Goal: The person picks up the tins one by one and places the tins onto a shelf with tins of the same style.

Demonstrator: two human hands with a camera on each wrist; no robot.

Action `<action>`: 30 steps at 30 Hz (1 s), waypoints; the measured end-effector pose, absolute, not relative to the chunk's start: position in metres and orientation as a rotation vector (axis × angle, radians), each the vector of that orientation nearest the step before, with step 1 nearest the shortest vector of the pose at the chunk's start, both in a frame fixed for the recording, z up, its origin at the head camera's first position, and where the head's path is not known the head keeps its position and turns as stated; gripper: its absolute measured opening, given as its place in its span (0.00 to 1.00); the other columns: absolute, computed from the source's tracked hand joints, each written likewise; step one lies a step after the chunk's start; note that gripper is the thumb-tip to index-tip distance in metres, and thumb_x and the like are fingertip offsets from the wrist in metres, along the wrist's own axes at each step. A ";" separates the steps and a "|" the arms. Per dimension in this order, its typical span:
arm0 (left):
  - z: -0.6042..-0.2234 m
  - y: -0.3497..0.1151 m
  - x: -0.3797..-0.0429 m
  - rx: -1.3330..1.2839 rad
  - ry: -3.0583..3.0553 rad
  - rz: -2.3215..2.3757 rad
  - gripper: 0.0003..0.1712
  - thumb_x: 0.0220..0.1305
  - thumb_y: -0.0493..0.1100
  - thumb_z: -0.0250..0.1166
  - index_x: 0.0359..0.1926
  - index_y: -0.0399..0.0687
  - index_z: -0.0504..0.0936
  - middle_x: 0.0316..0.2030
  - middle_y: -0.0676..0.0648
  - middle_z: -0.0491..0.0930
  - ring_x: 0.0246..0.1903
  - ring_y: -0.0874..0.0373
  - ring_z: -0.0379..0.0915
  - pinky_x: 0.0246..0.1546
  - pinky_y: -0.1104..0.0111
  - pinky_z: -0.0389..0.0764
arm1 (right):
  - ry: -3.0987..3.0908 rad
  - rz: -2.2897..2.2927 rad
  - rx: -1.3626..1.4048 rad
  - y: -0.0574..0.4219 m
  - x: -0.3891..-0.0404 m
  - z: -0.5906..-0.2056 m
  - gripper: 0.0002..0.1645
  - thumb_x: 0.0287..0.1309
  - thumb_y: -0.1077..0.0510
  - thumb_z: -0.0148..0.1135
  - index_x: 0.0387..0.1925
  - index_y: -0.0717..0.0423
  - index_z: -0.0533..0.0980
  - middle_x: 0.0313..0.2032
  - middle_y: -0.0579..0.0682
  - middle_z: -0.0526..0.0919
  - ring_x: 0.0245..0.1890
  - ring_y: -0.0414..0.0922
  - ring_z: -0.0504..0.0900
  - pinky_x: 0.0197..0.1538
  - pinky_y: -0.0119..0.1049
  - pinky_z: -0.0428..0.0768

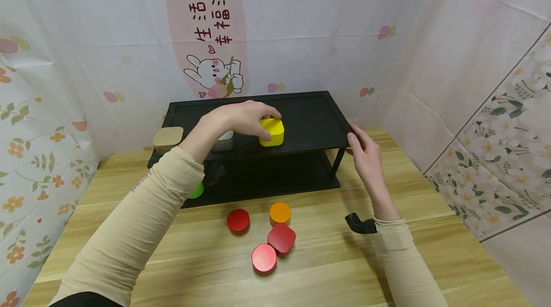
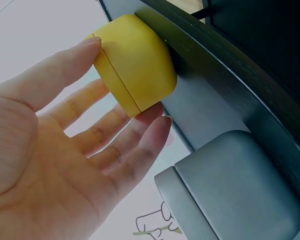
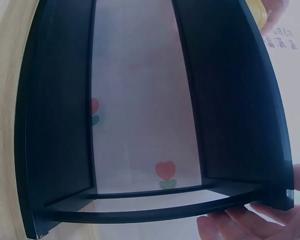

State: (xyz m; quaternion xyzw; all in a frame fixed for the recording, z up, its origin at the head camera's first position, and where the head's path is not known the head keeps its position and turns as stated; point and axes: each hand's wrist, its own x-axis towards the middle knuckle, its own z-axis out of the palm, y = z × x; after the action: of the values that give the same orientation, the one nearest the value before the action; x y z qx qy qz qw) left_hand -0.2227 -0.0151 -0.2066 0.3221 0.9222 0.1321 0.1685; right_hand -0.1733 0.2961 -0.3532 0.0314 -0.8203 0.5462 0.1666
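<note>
A pale wood-grain table [image 1: 318, 268] spreads beneath my arms, and on it, just ahead of my hands, stands a black two-tier shelf [image 1: 310, 115] with slim legs. My right hand [image 1: 368, 156] grips the shelf's near right corner; in the right wrist view its fingers are partly cut off. My left hand [image 1: 243, 116] is over the upper tier, thumb and fingertips pinching a smooth yellow lidded box [image 1: 272, 132] with rounded corners. That box is at the tier's front edge, between my hands; its colour is even, and a thin seam marks off the lid under my thumb. I cannot tell whether its base bears on the tier. Left of those fingers is a smooth grey rounded-square box [image 2: 240, 185], partly covered by my wrist in the head view, and farther left a beige rounded-square box [image 1: 168, 139]. Nearer me than my left hand, close together, lie a red tin with blunted corners [image 1: 281, 238], an orange round tin [image 1: 280, 213] and two red round tins [image 1: 264, 258]. Below my left wrist, my sleeve hides most of a bright green object [image 1: 196, 191], its shape unclear.
</note>
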 end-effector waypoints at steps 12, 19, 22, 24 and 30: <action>-0.203 -0.018 -0.221 0.907 2.641 0.390 0.35 0.71 0.47 0.64 0.76 0.49 0.67 0.70 0.39 0.72 0.68 0.45 0.68 0.71 0.49 0.70 | -2.338 1.554 0.087 0.296 -0.173 -0.354 0.32 0.80 0.44 0.45 0.78 0.49 0.62 0.75 0.58 0.68 0.69 0.57 0.75 0.49 0.12 0.75; -0.200 -0.021 -0.215 0.907 2.661 0.411 0.34 0.71 0.48 0.64 0.75 0.51 0.68 0.72 0.41 0.67 0.70 0.44 0.68 0.71 0.49 0.71 | -2.334 1.551 0.088 0.295 -0.173 -0.354 0.32 0.80 0.44 0.46 0.78 0.50 0.62 0.74 0.58 0.69 0.68 0.57 0.76 0.49 0.12 0.76; -0.199 -0.022 -0.213 0.902 2.679 0.413 0.34 0.71 0.50 0.64 0.75 0.53 0.69 0.73 0.43 0.66 0.70 0.45 0.68 0.70 0.49 0.71 | -2.332 1.551 0.082 0.295 -0.173 -0.354 0.32 0.79 0.43 0.46 0.77 0.49 0.63 0.74 0.58 0.70 0.67 0.57 0.76 0.49 0.13 0.76; -0.198 -0.022 -0.211 0.900 2.689 0.412 0.34 0.72 0.50 0.64 0.75 0.54 0.69 0.73 0.44 0.66 0.71 0.45 0.68 0.71 0.49 0.71 | -2.331 1.550 0.078 0.295 -0.173 -0.355 0.33 0.79 0.43 0.46 0.77 0.49 0.63 0.74 0.58 0.70 0.67 0.57 0.76 0.49 0.13 0.76; -0.197 -0.024 -0.204 0.939 2.717 0.427 0.34 0.71 0.50 0.65 0.75 0.53 0.70 0.74 0.44 0.66 0.70 0.46 0.67 0.73 0.49 0.69 | -2.334 1.534 0.081 0.295 -0.173 -0.355 0.33 0.79 0.42 0.45 0.77 0.51 0.63 0.73 0.58 0.71 0.67 0.57 0.77 0.50 0.14 0.76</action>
State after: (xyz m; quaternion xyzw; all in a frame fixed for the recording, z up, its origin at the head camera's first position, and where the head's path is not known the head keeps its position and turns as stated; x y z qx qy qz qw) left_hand -0.2035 -0.0245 -0.1965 0.3209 0.9284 0.1458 0.1175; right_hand -0.1734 0.2946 -0.3549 0.0286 -0.8228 0.5408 0.1727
